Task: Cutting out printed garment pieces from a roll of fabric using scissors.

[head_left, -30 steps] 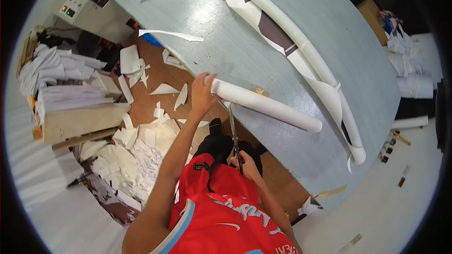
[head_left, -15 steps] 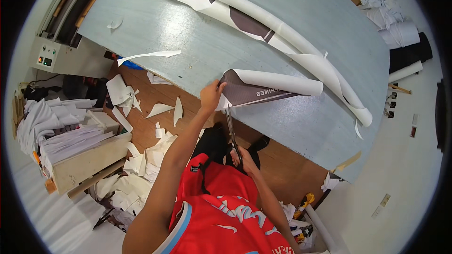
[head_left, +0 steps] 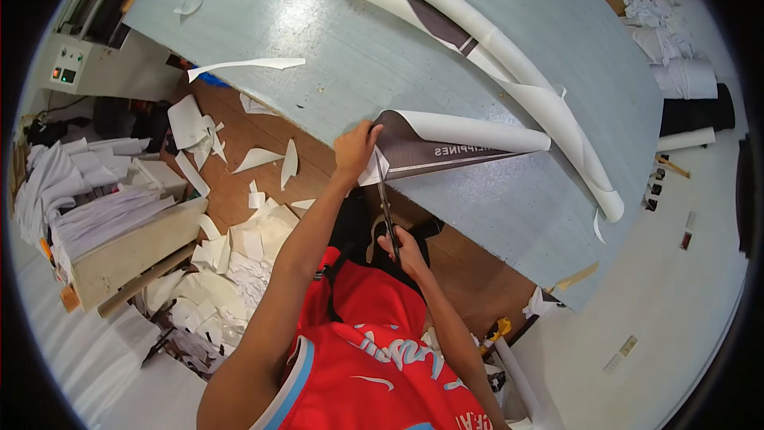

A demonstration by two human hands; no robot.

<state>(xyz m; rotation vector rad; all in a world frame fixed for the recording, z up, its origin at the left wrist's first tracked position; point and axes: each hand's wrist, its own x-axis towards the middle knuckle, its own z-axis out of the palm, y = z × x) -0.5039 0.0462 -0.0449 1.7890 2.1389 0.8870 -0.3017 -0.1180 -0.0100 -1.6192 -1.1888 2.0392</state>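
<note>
A partly unrolled sheet [head_left: 446, 158], white outside and dark with pale lettering inside, rests on the blue-grey table [head_left: 239, 12] at its near edge. My left hand [head_left: 354, 153] grips the sheet's left end, fingers closed on it. Below and to the right, my right hand [head_left: 404, 251] is closed round the handles of long dark scissors [head_left: 388, 215], whose blades reach up into the sheet's left corner beside my left fingers. A long white roll [head_left: 517, 64] with loose, part-dark edges lies farther back along the table.
Paper scraps [head_left: 251, 263] cover the floor at lower left, beside stacked white sheets [head_left: 87, 183]. A machine with a button panel [head_left: 64, 64] stands at upper left. White bundles and rolls [head_left: 680, 76] are at the right. A loose paper strip [head_left: 255, 64] lies near the table's edge.
The short roll has opened at its left, exposing the dark printed face, and has shifted toward the long roll. The scissor blades have moved up into its corner.
</note>
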